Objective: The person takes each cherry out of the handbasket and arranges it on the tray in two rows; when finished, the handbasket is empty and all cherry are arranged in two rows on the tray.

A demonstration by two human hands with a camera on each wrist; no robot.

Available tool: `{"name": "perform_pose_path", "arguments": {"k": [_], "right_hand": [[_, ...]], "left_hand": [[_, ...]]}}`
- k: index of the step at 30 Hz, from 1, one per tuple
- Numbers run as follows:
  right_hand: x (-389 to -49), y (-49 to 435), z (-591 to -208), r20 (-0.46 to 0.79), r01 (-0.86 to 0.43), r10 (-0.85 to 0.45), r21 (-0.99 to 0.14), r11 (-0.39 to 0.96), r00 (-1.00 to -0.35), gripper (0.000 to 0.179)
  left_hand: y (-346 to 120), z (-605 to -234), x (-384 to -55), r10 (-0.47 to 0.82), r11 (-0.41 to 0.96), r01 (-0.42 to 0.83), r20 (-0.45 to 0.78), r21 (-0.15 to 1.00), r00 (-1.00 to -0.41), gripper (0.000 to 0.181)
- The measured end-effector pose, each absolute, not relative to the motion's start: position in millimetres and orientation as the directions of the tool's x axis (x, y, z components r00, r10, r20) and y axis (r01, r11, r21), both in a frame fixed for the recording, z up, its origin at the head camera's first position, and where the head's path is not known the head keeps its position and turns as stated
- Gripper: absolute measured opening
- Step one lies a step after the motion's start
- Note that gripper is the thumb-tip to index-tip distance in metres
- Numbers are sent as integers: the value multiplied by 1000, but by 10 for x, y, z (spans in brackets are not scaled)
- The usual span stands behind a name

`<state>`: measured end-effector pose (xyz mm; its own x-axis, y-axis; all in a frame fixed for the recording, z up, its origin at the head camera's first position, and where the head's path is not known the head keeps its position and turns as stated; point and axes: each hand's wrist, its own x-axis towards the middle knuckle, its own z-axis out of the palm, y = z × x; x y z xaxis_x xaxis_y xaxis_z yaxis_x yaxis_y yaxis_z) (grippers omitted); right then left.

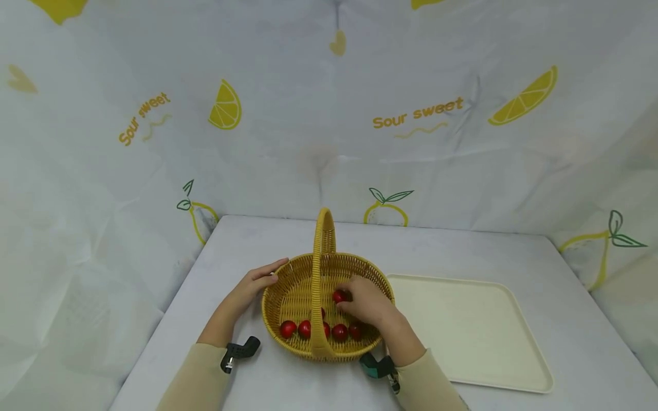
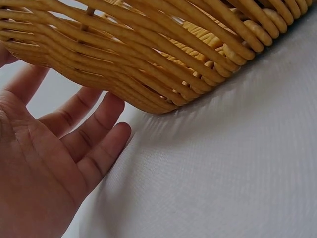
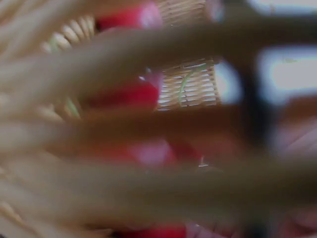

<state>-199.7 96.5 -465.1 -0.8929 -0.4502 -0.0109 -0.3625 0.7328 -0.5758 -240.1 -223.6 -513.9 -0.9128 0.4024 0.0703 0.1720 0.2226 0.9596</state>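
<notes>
A yellow-brown wicker basket point(image 1: 298, 294) with a tall arched handle stands on the table. My left hand point(image 1: 247, 294) rests against its left side near the rim; in the left wrist view the fingers point(image 2: 106, 109) lie loosely extended along the outer weave. Inside the basket, right of the handle, my right hand point(image 1: 367, 302) pinches a red cherry point(image 1: 338, 295) between thumb and fingers. Several more cherries point(image 1: 288, 329) lie along the basket's near side, some partly behind the handle. The right wrist view is mostly blocked by blurred weave, with a green stem point(image 3: 184, 84) showing through.
A cream rectangular tray point(image 1: 468, 331) lies on the white table point(image 1: 267, 234) just right of the basket. The basket's arched handle point(image 1: 324, 228) rises between my hands. A white printed cloth point(image 1: 308, 114) hangs behind and at the sides.
</notes>
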Motion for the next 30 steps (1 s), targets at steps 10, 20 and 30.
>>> {"name": "perform_pose_path", "arguments": {"k": [10, 20, 30], "right_hand": [[-1992, 1055, -4449, 59, -336, -426, -714, 615, -903, 31], [-1970, 1352, -4199, 87, -276, -343, -788, 550, -935, 39], [-1925, 1731, -4031, 147, -285, -280, -781, 555, -949, 41]], "left_hand": [[-2261, -5176, -2388, 363, 212, 140, 55, 967, -930, 51], [-2236, -5207, -2378, 314, 211, 81, 11, 974, -949, 52], [-2156, -5181, -2353, 299, 222, 113, 42, 969, -953, 50]]}}
